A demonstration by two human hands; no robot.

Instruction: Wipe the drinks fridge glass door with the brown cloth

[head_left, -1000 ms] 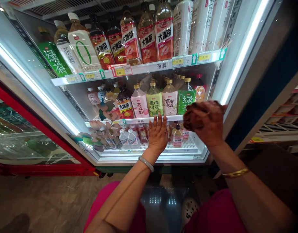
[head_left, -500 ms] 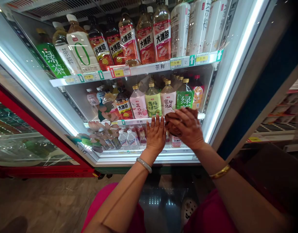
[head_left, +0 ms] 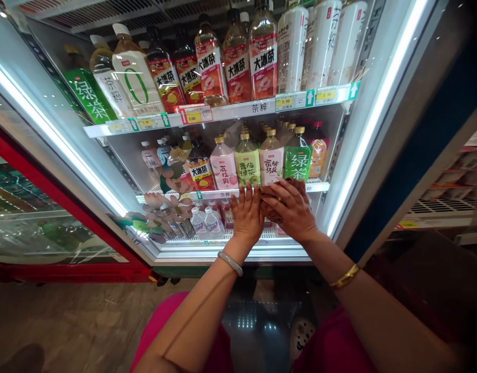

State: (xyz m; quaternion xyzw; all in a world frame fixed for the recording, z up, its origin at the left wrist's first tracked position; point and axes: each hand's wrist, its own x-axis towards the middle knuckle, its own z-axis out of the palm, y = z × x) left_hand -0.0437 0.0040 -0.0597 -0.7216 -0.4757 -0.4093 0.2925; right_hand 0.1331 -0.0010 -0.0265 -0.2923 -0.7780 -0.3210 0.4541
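Note:
My left hand (head_left: 247, 216) lies flat, fingers pointing up and slightly apart, on what looks like the glass door of a lit drinks cooler. Beside it, my right hand (head_left: 294, 210) presses a crumpled brown cloth (head_left: 272, 212) to the same glass. The cloth shows under and between the right fingers; part of it is hidden. The two hands nearly touch. Behind them stand a green-labelled tea bottle (head_left: 298, 155), a pale pink bottle (head_left: 271, 158) and a yellow-green bottle (head_left: 247, 160) on the middle shelf (head_left: 225, 195).
Large bottles (head_left: 263, 62) fill the upper shelf (head_left: 257, 108). A flower decal (head_left: 170, 207) shows at the glass's lower left. A red-framed cooler (head_left: 67, 269) adjoins on the left, and a dark blue frame (head_left: 409, 140) borders the right. Shelves with packages (head_left: 440, 176) stand further right.
My right hand has slid left and slightly down across the glass with the brown cloth, closer to my left hand. The left hand stays in nearly the same place.

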